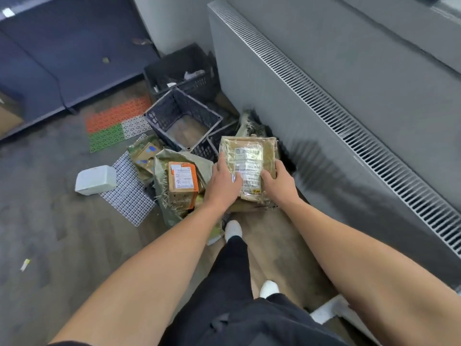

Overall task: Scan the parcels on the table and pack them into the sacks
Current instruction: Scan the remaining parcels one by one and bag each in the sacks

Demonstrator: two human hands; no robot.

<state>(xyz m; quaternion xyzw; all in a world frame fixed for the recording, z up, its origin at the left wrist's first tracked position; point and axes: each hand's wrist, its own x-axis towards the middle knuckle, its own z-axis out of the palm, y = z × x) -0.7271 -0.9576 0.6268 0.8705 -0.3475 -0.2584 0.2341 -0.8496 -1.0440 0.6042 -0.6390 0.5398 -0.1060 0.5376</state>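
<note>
left hand [223, 182], right hand [279, 182] grip flat tan taped parcel [249, 156] | olive woven sack [164, 163] just left — left hand nearer

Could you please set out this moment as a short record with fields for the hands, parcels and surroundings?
left hand: grips the flat parcel at its left edge
right hand: grips the same parcel at its right edge
flat parcel: taped, label facing up
woven sack: open on the floor, orange-taped box in its mouth
nearby: black crate behind the sack, white box to its left
task stage: held parcel not yet in a sack
</note>
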